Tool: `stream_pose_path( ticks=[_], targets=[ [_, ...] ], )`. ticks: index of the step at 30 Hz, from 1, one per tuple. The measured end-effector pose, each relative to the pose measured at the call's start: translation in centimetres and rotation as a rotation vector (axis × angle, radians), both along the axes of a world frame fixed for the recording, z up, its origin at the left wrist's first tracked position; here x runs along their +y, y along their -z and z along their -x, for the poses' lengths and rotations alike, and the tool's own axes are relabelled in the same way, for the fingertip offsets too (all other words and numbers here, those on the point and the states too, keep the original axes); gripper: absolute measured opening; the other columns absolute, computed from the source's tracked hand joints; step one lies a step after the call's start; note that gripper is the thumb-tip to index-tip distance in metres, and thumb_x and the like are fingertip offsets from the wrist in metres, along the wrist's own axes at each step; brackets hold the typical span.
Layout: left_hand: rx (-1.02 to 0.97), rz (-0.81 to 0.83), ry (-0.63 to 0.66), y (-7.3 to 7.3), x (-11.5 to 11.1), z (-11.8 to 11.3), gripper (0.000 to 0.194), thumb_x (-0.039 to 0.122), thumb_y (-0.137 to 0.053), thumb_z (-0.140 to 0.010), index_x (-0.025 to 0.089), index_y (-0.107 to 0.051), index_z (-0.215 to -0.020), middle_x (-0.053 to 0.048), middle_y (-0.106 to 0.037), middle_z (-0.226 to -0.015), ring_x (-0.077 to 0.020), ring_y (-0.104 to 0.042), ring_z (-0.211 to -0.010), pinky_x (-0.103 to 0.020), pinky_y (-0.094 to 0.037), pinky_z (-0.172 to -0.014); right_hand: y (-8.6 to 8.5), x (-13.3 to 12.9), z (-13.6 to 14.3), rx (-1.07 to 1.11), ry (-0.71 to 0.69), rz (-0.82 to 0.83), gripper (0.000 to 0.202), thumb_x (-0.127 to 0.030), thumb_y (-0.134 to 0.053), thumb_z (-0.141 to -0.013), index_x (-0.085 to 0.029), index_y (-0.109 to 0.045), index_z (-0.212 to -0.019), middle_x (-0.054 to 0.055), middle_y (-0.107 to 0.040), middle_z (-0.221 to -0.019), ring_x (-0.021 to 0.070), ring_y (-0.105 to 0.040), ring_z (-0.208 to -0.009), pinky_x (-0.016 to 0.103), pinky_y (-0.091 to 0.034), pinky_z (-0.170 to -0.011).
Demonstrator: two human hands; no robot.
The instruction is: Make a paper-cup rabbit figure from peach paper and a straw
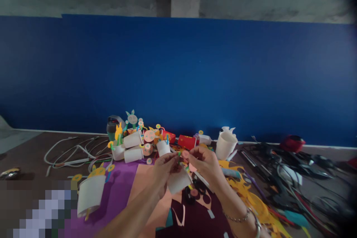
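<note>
Fingers pinched, my left hand [164, 168] holds a small green strip [179, 154] above the middle of the table. Close beside it my right hand [205, 161] pinches a small pink paper disc [185, 154]. The disc and the strip are nearly touching; whether they are joined I cannot tell. Just below both hands a white paper cup [178, 182] lies tilted, partly hidden by my left fingers. Black-handled scissors [198, 186] lie under my right hand, and another pink disc [194, 192] sits at the cup's right.
Finished-looking cup figures [133, 139] are heaped at the back; another cup [89, 195] lies left on purple paper [118, 184]. A white cup [226, 145] stands back right. Yellow scraps [253, 202], cables [290, 178] and a glue gun [281, 191] crowd the right, before a blue wall panel [178, 78].
</note>
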State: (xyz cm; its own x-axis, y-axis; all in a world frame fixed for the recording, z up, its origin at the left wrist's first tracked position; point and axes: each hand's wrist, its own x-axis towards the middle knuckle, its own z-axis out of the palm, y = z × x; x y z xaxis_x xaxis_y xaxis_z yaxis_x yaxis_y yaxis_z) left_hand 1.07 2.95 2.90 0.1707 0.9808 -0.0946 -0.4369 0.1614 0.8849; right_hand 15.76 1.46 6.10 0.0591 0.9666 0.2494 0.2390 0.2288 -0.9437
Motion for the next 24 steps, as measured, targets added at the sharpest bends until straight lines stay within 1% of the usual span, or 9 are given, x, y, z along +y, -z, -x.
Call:
stream_pose_path(
  ticks=[2, 3, 7, 9, 13, 17, 21, 24],
  targets=[
    [-0.024, 0.01, 0.001, 0.2, 0.12, -0.07, 0.024, 0.024, -0.078, -0.064, 0.012, -0.072, -0.084, -0.005, -0.069, -0.076, -0.0098, -0.059, -0.059, -0.021, -0.048, -0.061, -0.12, 0.03, -0.45, -0.04, -0.038, -0.017, 0.02, -0.036, -0.064, -0.077, -0.016, -0.064, -0.075, 0.001, -0.062, -0.064, 0.0125, -0.053, -0.055, 0.022, -0.039, -0.049],
    [-0.026, 0.014, 0.003, 0.3, 0.16, -0.1, 0.024, 0.022, -0.078, -0.063, 0.012, -0.072, -0.084, -0.006, -0.07, -0.078, -0.01, -0.06, -0.059, -0.022, -0.049, -0.062, -0.15, 0.05, -0.6, -0.08, -0.053, -0.037, 0.019, -0.035, -0.062, -0.078, -0.016, -0.066, -0.078, 0.002, -0.064, -0.067, 0.0135, -0.055, -0.058, 0.022, -0.041, -0.05],
    [0.02, -0.004, 0.036, 0.51, 0.15, -0.14, 0.023, 0.022, -0.078, -0.065, 0.011, -0.073, -0.085, -0.009, -0.071, -0.08, -0.011, -0.061, -0.06, -0.023, -0.05, -0.062, -0.16, 0.2, -0.71, -0.23, -0.053, -0.176, 0.016, -0.025, -0.055, -0.082, -0.019, -0.07, -0.084, 0.003, -0.068, -0.078, 0.0155, -0.06, -0.07, 0.024, -0.043, -0.06],
    [0.051, -0.013, 0.047, 0.47, 0.04, -0.15, 0.024, 0.023, -0.077, -0.065, 0.011, -0.073, -0.085, -0.01, -0.072, -0.082, -0.0116, -0.061, -0.061, -0.023, -0.05, -0.063, -0.16, 0.26, -0.6, -0.266, -0.046, -0.203, 0.017, -0.021, -0.055, -0.082, -0.02, -0.071, -0.085, 0.003, -0.068, -0.08, 0.0157, -0.06, -0.072, 0.024, -0.043, -0.062],
    [0.099, -0.022, 0.073, 0.28, -0.22, -0.17, 0.022, 0.02, -0.075, -0.066, 0.01, -0.074, -0.086, -0.011, -0.072, -0.084, -0.0125, -0.061, -0.062, -0.024, -0.05, -0.065, -0.21, 0.27, -0.42, -0.297, -0.034, -0.2, 0.016, -0.022, -0.056, -0.082, -0.021, -0.072, -0.085, 0.002, -0.067, -0.078, 0.0151, -0.06, -0.069, 0.024, -0.042, -0.061],
    [0.072, -0.054, 0.095, 0.15, -0.37, -0.18, 0.019, 0.014, -0.07, -0.068, 0.011, -0.073, -0.085, -0.01, -0.071, -0.082, -0.0131, -0.062, -0.062, -0.025, -0.05, -0.065, -0.32, 0.11, -0.37, -0.299, -0.02, -0.207, 0.016, -0.023, -0.056, -0.082, -0.021, -0.072, -0.082, 0.002, -0.068, -0.076, 0.0148, -0.06, -0.067, 0.024, -0.043, -0.06],
    [0.056, -0.036, 0.087, 0.09, -0.45, -0.18, 0.017, 0.014, -0.071, -0.066, 0.011, -0.073, -0.083, -0.011, -0.071, -0.081, -0.0135, -0.062, -0.062, -0.025, -0.05, -0.066, -0.39, 0.01, -0.32, -0.302, -0.019, -0.194, 0.017, -0.023, -0.056, -0.081, -0.02, -0.072, -0.084, 0.003, -0.069, -0.076, 0.015, -0.059, -0.066, 0.025, -0.044, -0.06],
    [0.062, -0.025, 0.092, 0.09, -0.52, -0.19, 0.017, 0.016, -0.072, -0.067, 0.011, -0.073, -0.083, -0.009, -0.07, -0.076, -0.0126, -0.061, -0.061, -0.024, -0.05, -0.065, -0.41, -0.02, -0.29, -0.323, -0.009, -0.225, 0.017, -0.022, -0.055, -0.08, -0.02, -0.072, -0.082, 0.003, -0.068, -0.076, 0.0155, -0.059, -0.067, 0.025, -0.044, -0.061]
  ],
)
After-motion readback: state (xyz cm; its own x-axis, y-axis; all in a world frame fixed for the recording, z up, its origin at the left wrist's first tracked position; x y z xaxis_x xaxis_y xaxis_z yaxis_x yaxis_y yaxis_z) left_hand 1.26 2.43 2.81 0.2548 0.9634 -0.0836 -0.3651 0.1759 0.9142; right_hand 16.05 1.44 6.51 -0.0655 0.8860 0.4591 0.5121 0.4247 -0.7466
